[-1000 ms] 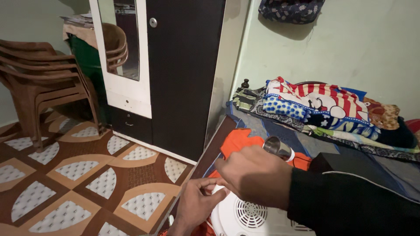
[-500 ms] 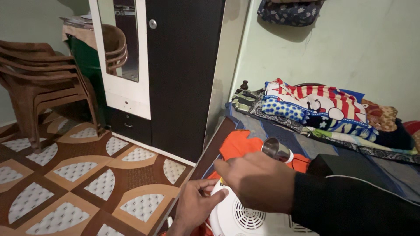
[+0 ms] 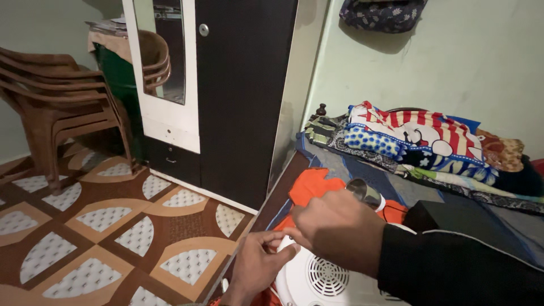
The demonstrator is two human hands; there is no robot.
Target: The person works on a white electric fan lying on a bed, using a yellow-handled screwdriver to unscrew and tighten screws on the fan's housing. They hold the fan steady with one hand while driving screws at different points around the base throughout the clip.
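The right hand (image 3: pixel 340 229), in a black sleeve, curls its fingers narrowly over the near edge of a white heater (image 3: pixel 317 277), and the left hand (image 3: pixel 255 266) pinches the same edge from below; whether either truly grips it cannot be told. The heater, smooth white plastic with a round slotted grille facing up, lies flat on orange cloth (image 3: pixel 311 187) at the bed's (image 3: pixel 351 170) wooden edge; the frame cuts off its body, hiding its long axis. A shiny metal cylinder (image 3: pixel 365 194) lies just beyond the knuckles, before folded patterned blankets (image 3: pixel 425 136).

Glossy white plastic appliance (image 3: pixel 317 280)
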